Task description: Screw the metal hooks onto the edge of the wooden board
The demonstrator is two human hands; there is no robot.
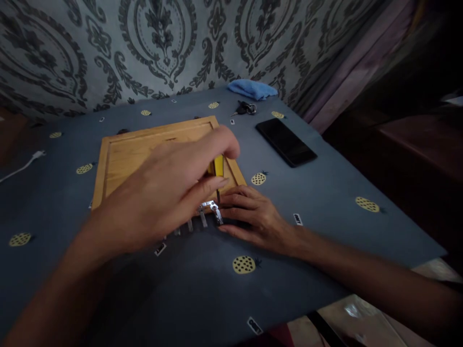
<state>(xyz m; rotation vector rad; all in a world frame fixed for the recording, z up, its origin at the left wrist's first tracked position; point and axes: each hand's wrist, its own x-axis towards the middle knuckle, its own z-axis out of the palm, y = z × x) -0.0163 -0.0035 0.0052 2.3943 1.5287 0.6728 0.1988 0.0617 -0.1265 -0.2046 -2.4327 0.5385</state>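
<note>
Clasping a yellow-handled, screwdriver-like tool (219,166) in the left hand (170,185), curling thumb and index finger around the handle and aiming the thin dark shaft downward. Spreading the right hand (258,214) palm down just beside, setting its fingertips at a small, shiny, silver-coloured metal fitting (210,205) and at the near right corner of a rectangular, light-brown wooden panel with a raised border (137,154). Holding the hands close together yet apart, with the fitting lying between them under the tool; being unable to tell whether actually meeting a screw there. Having the panel lying flat beneath and beyond the left hand, partly hiding it with that hand and wrist. Showing a row of short, pale shapes (190,225) just below the left thumb, appearing too blurred to name. Working on a blue-grey surface printed with yellow pineapples (202,294), stretching out around both hands. Having a black, rectangular, smooth-faced phone (286,142) lying beyond the right hand, dark keys on a metal ring (246,108) lying farther off, and a crumpled, bright-blue cloth (253,89) resting just behind those. Having a thin white cable (31,160) lying well left of the left hand. Facing a grey, dark-patterned wall covering (217,48) beyond both hands.
</note>
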